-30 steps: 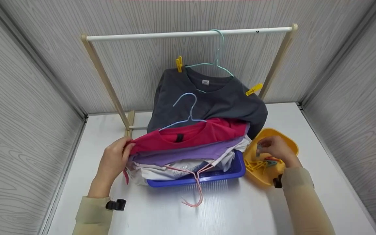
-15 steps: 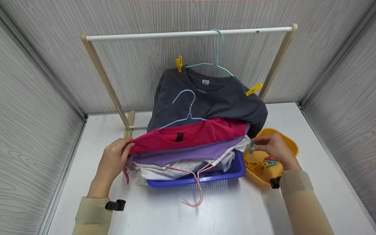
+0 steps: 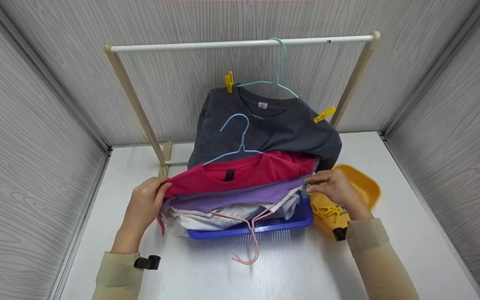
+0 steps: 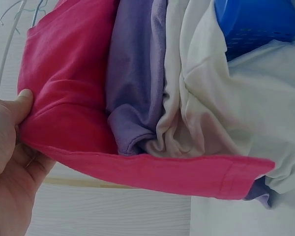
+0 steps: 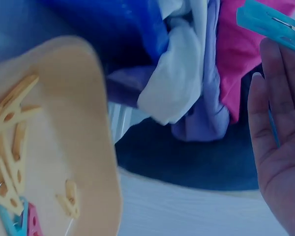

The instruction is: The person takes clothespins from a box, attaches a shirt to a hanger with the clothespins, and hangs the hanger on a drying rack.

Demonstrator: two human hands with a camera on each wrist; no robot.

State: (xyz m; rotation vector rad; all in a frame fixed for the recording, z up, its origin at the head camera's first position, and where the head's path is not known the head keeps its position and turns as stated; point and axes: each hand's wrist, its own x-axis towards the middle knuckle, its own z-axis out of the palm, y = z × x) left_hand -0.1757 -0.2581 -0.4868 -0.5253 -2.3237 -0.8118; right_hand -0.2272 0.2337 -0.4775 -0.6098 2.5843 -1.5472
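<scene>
My left hand (image 3: 148, 202) pinches the left shoulder of a red T-shirt (image 3: 244, 175); in the left wrist view thumb and fingers grip its edge. A blue hanger (image 3: 240, 152) sits inside that shirt's neck, its hook standing free. In my right hand (image 3: 338, 189) is a blue clothespin (image 3: 305, 190), pinched close to the right end of the shirts; the right wrist view shows the clothespin (image 5: 268, 24) apart from the red cloth. Beneath the red shirt lie a purple shirt (image 3: 240, 198) and white clothes (image 3: 206, 221), with a pink hanger (image 3: 251, 229) in front.
A blue basket (image 3: 261, 228) holds the clothes. To its right stands a yellow bin (image 3: 371, 183) with several clothespins (image 5: 10, 182). Behind, a dark grey T-shirt (image 3: 223, 121) hangs from a rack's white bar (image 3: 181, 46) on a green hanger (image 3: 277, 81), with yellow clothespins (image 3: 324, 114) at its shoulders.
My right hand has lifted the blue clothespin from over the yellow bin and moved left to the shirts' right end. The blue hanger shifted slightly; my left hand keeps its grip.
</scene>
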